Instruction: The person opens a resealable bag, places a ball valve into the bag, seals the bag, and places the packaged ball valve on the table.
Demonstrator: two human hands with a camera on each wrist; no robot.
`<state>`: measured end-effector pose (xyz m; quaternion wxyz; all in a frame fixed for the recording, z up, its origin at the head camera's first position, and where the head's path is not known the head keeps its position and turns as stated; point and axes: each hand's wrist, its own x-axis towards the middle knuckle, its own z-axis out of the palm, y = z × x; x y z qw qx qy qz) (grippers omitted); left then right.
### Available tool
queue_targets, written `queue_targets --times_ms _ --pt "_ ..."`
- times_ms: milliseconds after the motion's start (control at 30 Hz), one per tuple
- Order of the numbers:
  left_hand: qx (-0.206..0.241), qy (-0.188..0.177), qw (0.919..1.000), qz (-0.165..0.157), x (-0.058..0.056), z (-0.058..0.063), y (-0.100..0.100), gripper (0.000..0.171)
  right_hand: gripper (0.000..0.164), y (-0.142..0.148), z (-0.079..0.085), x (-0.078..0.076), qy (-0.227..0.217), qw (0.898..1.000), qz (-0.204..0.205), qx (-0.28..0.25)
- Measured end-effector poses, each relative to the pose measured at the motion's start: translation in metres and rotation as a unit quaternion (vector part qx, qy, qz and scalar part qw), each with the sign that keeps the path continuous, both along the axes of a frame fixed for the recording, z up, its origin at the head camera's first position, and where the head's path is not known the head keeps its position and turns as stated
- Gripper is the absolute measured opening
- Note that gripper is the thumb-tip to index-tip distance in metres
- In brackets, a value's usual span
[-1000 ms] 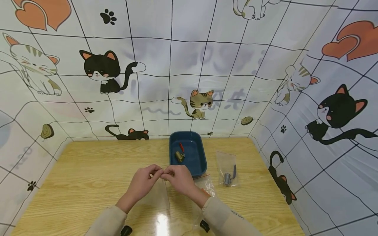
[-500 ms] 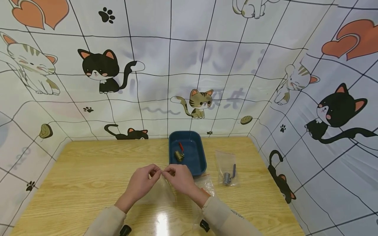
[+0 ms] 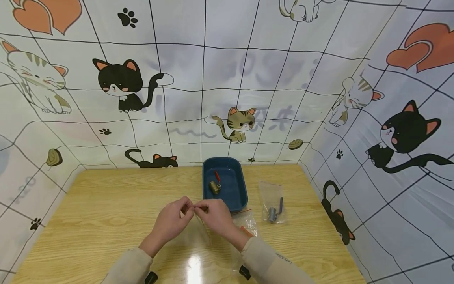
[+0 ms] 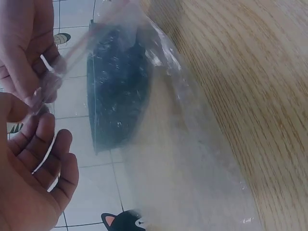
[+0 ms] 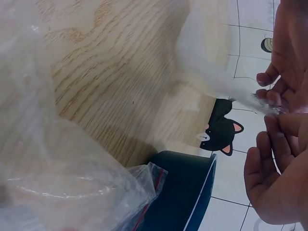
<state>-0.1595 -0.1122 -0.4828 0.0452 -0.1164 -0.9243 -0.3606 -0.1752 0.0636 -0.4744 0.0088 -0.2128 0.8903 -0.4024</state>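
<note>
Both hands meet at the top edge of a clear plastic zip bag, just in front of the blue tray. My left hand pinches the edge between thumb and fingertips. Right beside it, my right hand pinches the same edge, the fingertips of both hands nearly touching. From there the thin bag hangs down over the table and looks flat in the left wrist view. Inside the blue tray lies a brass ball valve with a red lever handle.
To the right of the tray lies a clear bag with a grey valve inside. Another clear bag, with something orange in it, lies partly under the right forearm. A cat-printed cloth hangs behind the wooden table.
The hanging bag's lower part has swung a little to the right since the first frame. Both hands stay at nearly the same place, with small shifts of the fingertips.
</note>
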Motion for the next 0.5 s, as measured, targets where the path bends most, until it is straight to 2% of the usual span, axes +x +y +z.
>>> queue_targets --times_ms 200,500 --pt "0.002 -0.014 0.9999 0.008 -0.0001 0.0003 0.0010 0.019 0.015 -0.0028 0.0020 0.0014 0.021 1.000 -0.015 0.014" --pt "-0.048 0.003 0.9988 0.011 -0.0005 0.0024 0.0009 0.010 0.015 -0.0043 -0.0014 0.0011 0.011 1.000 -0.022 0.016"
